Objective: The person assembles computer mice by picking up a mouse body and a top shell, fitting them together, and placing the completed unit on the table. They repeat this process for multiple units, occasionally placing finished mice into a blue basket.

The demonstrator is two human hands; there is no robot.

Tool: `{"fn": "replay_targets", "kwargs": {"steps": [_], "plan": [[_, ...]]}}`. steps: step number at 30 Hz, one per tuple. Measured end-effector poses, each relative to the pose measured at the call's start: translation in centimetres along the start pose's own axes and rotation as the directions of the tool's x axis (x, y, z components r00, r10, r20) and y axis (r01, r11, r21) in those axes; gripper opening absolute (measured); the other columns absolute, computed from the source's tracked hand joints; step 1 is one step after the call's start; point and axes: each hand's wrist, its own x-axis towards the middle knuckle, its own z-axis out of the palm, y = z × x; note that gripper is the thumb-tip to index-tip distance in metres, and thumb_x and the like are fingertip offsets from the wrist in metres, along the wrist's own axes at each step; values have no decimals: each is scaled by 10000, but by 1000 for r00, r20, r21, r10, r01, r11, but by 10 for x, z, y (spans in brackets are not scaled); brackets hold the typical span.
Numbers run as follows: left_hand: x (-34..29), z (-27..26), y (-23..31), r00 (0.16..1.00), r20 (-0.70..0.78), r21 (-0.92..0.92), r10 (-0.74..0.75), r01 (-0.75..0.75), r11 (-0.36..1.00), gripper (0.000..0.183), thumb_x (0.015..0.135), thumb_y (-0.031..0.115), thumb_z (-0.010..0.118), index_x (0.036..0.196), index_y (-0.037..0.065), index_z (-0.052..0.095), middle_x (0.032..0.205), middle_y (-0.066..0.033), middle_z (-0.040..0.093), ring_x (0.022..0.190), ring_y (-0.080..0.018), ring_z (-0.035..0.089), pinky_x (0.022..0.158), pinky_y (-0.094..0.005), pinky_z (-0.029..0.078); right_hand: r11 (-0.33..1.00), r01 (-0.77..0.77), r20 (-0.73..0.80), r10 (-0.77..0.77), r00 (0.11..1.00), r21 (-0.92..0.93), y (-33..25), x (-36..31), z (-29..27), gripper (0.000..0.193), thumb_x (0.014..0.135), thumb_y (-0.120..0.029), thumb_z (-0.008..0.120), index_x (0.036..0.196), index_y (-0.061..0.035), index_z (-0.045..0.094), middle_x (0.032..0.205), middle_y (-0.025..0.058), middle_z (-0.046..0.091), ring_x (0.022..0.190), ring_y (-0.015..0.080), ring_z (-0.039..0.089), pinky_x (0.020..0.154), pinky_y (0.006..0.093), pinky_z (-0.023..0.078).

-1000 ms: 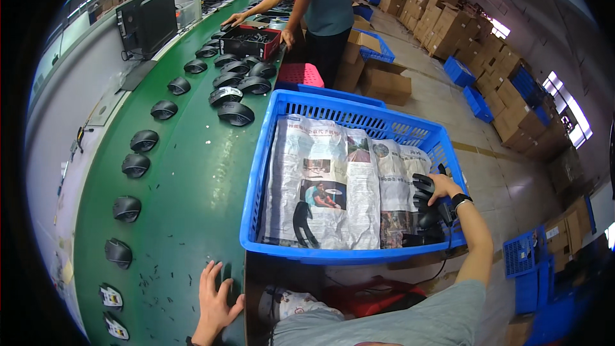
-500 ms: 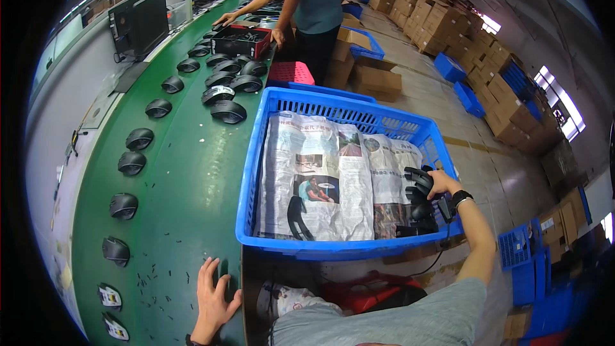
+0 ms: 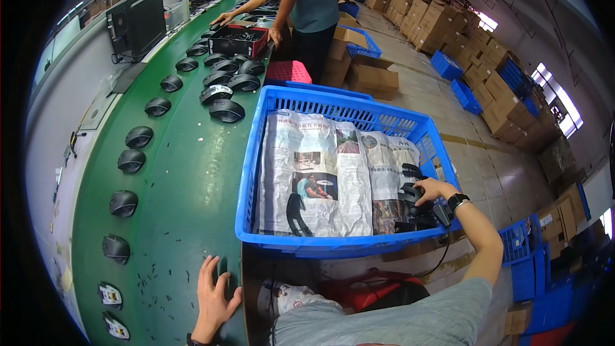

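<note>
My left hand point(image 3: 216, 300) rests on the green work surface point(image 3: 192, 186) near its right edge, fingers spread, holding nothing. My right hand point(image 3: 437, 192) reaches into the right side of a blue plastic basket point(image 3: 339, 243). Its thumb and fingers are closed around a black curved plastic part point(image 3: 408, 193), which it partly covers. More black parts lie around and below that hand. Crumpled newspaper point(image 3: 352, 179) lines the basket. On it, near the front, lies a long curved black plastic strip point(image 3: 296, 213).
Black computer mice point(image 3: 123, 204) form a line along the surface's left; the nearest two show pale insides. More mice point(image 3: 227, 111) cluster by a red-and-black box point(image 3: 238, 41), where another person point(image 3: 314, 0) stands. Small dark bits litter the surface. Cardboard boxes point(image 3: 442, 22) are stacked far right.
My right hand has shifted slightly down and left among the black parts, and its fingers have curled in. My left hand stays put.
</note>
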Motion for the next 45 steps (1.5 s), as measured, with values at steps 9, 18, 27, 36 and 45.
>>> {"fn": "replay_targets", "kwargs": {"steps": [9, 18, 27, 36, 45], "plan": [[-2, 0, 2, 999, 10, -15, -41, 41, 999, 319, 640, 126, 662, 899, -23, 552, 1250, -249, 400, 1188, -451, 366, 956, -502, 339, 960, -30, -228, -36, 973, -279, 1, 8, 2, 1173, 316, -449, 869, 1321, -132, 354, 1385, 233, 225, 1274, 428, 197, 1026, 470, 286], [-1, 1, 3, 998, 17, -26, -66, 67, 997, 305, 641, 111, 649, 897, -24, 552, 1258, -245, 393, 1195, -452, 359, 967, -500, 330, 968, -230, 121, 217, 969, 105, 30, 28, -1, 1498, 332, -513, 866, 1390, 36, -40, 1426, 294, 129, 1324, 379, 200, 1076, 407, 224], [1, 1, 4, 998, 25, -37, -65, 66, 997, 305, 641, 104, 645, 904, -17, 551, 1257, -250, 391, 1196, -449, 359, 965, -496, 334, 949, -293, 188, 269, 945, 113, 48, 35, 9, 1458, 372, -564, 833, 1399, 21, -19, 1441, 267, 116, 1346, 345, 151, 1084, 401, 195], [2, 2, 4, 997, 38, -24, -74, 75, 997, 310, 640, 98, 636, 912, -18, 545, 1260, -253, 388, 1195, -452, 360, 963, -498, 335, 972, -237, 106, 236, 966, -1, 43, 39, 5, 1350, 370, -561, 835, 1397, 3, 166, 1373, 255, 274, 1273, 358, 300, 1045, 368, 283], [4, 5, 5, 996, 36, -14, -87, 87, 996, 293, 657, 117, 610, 904, -24, 538, 1242, -265, 402, 1178, -460, 374, 963, -514, 326, 1000, 23, -50, -24, 998, -4, 29, 10, 9, 977, 355, -534, 848, 1076, 20, 490, 1103, 180, 438, 1023, 327, 451, 911, 361, 381]]}}
